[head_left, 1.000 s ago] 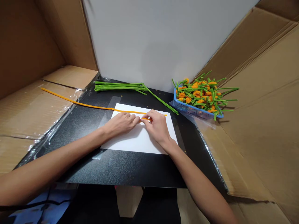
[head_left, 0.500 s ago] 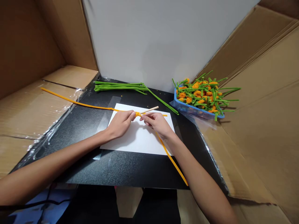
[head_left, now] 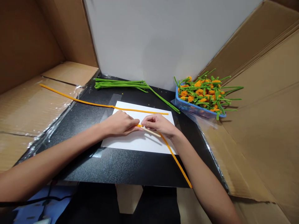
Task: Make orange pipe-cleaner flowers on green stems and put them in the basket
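Note:
Over the white sheet [head_left: 130, 143], my left hand [head_left: 123, 123] pinches a small orange coil [head_left: 139, 125] wound on a thin wooden stick [head_left: 151, 132]. The stick's bare end points right and toward me. My right hand [head_left: 157, 124] has its thumb and fingertips pressed together just right of the coil; what lies between them is too small to make out. From under that hand an orange pipe cleaner [head_left: 176, 161] runs down to the table's front edge. Another orange pipe cleaner [head_left: 93, 104] lies behind both hands, stretching left onto the cardboard.
Green pipe cleaners [head_left: 119, 84] lie in a bundle at the back, one angled off to the right. A blue basket [head_left: 198, 109] of orange and green pieces stands at the back right. Cardboard walls [head_left: 263, 124] flank the black table [head_left: 112, 168].
The stick has swung from pointing up and right to pointing down and right. Both hands and the coil have come slightly nearer to me, uncovering more of the rear orange pipe cleaner.

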The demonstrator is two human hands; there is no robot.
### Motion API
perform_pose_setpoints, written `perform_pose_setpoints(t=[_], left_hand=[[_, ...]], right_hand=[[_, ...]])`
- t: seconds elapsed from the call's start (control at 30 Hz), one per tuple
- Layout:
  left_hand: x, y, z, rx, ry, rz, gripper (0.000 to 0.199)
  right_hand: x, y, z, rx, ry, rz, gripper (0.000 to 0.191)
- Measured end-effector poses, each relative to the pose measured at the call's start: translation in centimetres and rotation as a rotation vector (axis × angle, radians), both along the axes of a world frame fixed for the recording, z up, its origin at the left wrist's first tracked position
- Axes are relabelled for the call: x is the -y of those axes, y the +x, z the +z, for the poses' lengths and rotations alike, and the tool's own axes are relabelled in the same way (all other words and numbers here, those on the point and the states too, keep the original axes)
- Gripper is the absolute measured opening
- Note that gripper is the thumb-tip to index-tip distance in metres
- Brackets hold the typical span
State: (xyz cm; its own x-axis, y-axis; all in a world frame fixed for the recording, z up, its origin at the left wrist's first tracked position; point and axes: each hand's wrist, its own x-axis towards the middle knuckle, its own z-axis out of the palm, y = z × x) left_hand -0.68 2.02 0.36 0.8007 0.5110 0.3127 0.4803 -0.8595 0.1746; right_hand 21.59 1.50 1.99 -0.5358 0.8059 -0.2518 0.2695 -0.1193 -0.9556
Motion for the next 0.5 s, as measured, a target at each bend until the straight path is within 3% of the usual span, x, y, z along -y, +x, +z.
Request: perform_pose_setpoints(t=[0.23,0.5], left_hand=[[-0.2,0.2,-1.0,-0.09,0.088,0.065,0.045],[0.2,0.5,-0.5,0.007,-0.081,0.264,0.048]], right_hand=[[0.5,-0.2,0.7,0.085,0.158,-0.088,0.027],[0.6,-0.4,1.2,0.143,0.351,-0.039,0.018]])
